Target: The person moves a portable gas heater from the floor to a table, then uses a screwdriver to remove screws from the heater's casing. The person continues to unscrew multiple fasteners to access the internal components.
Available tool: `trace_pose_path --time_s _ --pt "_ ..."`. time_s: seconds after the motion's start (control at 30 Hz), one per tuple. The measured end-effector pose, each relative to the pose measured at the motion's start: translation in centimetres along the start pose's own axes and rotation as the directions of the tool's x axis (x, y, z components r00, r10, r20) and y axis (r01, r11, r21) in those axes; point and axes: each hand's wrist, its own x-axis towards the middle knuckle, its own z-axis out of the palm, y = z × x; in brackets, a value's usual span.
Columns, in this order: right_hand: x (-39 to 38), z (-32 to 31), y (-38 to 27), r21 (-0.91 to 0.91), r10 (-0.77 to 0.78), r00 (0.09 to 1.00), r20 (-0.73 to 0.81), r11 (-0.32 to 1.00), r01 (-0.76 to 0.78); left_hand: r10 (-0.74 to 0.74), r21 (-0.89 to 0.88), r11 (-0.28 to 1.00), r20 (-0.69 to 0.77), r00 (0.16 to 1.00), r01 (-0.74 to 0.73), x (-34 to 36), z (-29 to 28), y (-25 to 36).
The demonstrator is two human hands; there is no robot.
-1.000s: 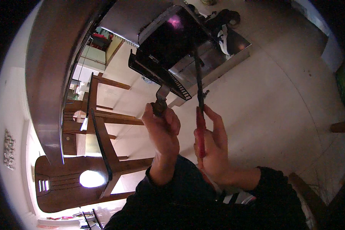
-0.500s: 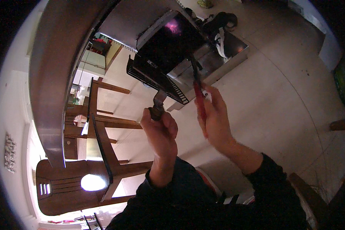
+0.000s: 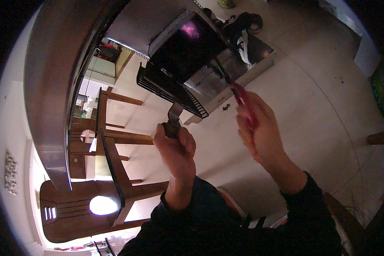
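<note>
My left hand (image 3: 178, 147) is closed around the short, dark, rounded handle (image 3: 171, 129) of a bent flat metal strip (image 3: 175, 112). The strip's top meets the lower edge of a black slatted rack (image 3: 175, 91); whether they are joined, I cannot tell. My right hand (image 3: 260, 128) grips a red-handled tool (image 3: 245, 100) with a long dark front part. Its dark end points up and left toward the metal base of a glossy black panel (image 3: 187, 47). Blur and dim light hide the tool's exact kind.
Beneath the panel lies a shiny metal base (image 3: 209, 83), with a black-and-white strapped item (image 3: 243, 42) on its far end. Wooden chairs (image 3: 77, 205) stand at the left under a large brown edge (image 3: 51, 94). Pale floor tiles (image 3: 311, 115) spread to the right.
My right hand has drawn back to the right and slightly down, taking the red-handled tool with it. My left hand has hardly moved and keeps its hold.
</note>
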Motion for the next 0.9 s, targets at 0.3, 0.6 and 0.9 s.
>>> trace_pose_path --time_s 0.3,0.6,0.9 --pt "-7.9 0.8 -2.5 -0.126 0.135 0.991 0.008 0.983 -0.132 0.035 0.025 0.999 0.031 0.999 -0.036 0.1 0.8 -0.6" --pt "-0.9 1.0 0.3 -0.054 0.019 0.993 -0.119 0.998 -0.025 -0.015 0.036 0.999 -0.040 0.999 0.016 0.4 0.7 -0.3" --pt "0.0 0.1 -1.3 -0.423 -0.174 0.982 -0.078 0.897 0.125 0.019 0.021 1.000 -0.042 0.999 -0.018 0.3 0.2 -0.1"
